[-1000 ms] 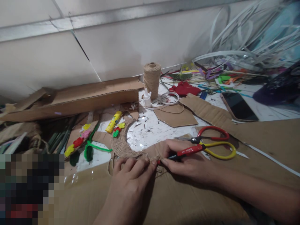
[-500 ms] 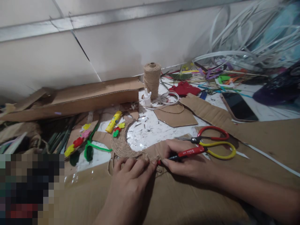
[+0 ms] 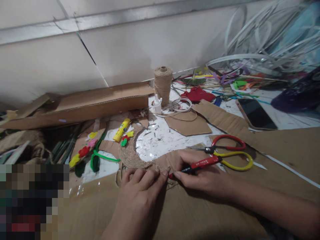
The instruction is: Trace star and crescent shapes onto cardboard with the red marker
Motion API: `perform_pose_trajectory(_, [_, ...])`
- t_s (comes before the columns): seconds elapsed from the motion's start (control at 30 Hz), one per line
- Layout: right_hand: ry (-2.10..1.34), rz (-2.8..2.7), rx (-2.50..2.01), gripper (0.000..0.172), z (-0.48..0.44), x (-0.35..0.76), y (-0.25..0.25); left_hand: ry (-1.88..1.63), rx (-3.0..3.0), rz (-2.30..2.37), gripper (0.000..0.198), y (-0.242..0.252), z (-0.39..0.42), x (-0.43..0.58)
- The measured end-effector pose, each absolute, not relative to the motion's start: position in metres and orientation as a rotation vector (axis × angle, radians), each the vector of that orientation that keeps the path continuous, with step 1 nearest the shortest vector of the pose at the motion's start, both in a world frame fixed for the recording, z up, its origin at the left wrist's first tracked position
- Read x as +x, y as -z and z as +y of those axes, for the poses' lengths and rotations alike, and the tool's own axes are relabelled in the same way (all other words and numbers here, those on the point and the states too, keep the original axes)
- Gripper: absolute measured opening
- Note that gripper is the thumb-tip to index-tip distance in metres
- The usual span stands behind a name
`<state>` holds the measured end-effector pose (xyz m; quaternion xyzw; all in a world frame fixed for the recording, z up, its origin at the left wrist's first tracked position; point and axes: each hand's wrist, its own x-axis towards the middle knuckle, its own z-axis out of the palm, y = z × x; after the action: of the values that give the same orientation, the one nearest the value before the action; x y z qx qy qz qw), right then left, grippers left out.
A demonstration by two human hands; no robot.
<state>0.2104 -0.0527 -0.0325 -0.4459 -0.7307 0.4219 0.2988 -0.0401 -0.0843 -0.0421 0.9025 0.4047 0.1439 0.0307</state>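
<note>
My right hand is closed around a red and black marker pen, its red tip end pointing left toward my left fingertips. My left hand is closed, its fingers bunched and pressing on jute twine at the lower end of a crescent-shaped piece wound in twine. Small red, yellow and green flowers sit on that crescent. Loose twine strands hang around the left fingers, and what lies under them is hidden. Scissors with one red and one yellow handle lie just beyond my right hand.
Behind stand a twine spool and a small white glue bottle. A yellow glue stick lies left of them. A phone rests at right. Cardboard covers the near surface; a cardboard tray runs along the wall.
</note>
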Motion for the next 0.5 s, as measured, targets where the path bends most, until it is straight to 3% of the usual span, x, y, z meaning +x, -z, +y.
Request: perform_pose_trajectory(0.5, [-1.13,-1.981,-1.145,0.019,-0.0505,0.2092,0.0313,-0.475,2.779,1.262,0.034,0.0427,-0.0838,-0.0387])
